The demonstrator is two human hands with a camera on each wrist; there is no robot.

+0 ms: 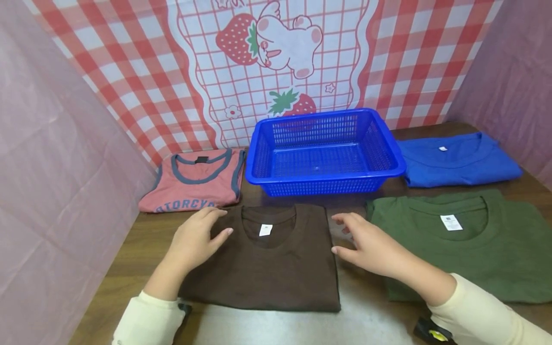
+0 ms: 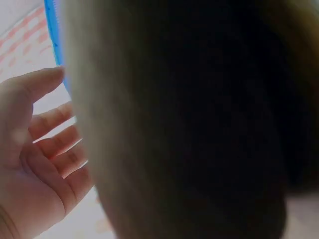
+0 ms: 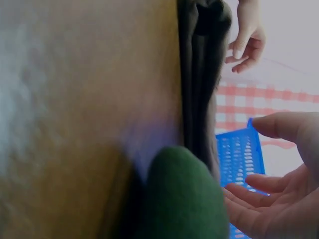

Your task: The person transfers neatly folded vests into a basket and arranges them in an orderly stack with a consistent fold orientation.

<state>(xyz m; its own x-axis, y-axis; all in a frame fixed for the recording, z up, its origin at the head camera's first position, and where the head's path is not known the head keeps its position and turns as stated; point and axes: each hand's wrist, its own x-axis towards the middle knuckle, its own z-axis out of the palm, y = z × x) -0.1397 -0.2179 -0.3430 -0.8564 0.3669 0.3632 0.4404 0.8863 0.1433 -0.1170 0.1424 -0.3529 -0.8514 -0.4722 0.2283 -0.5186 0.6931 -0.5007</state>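
Observation:
A folded dark brown T-shirt (image 1: 276, 273) with a white neck label lies on the table between both hands. My left hand (image 1: 194, 239) is at its upper left side, fingers loosely bent and thumb apart; whether it touches the cloth I cannot tell. By the shirt's right edge is my right hand (image 1: 373, 247), thumb and fingers spread with nothing between them. In the left wrist view, a blurred dark mass covers much of the picture beside the left hand (image 2: 45, 154). The right wrist view shows the brown shirt's layered edge (image 3: 197, 94) beyond the right hand (image 3: 284, 184).
Behind the brown shirt stands a blue plastic basket (image 1: 316, 179) with nothing in it. A folded pink shirt (image 1: 198, 187) lies left of it, a folded blue shirt (image 1: 461, 165) right. A folded green T-shirt (image 1: 465, 254) lies beside my right hand on the wooden table (image 1: 125, 268).

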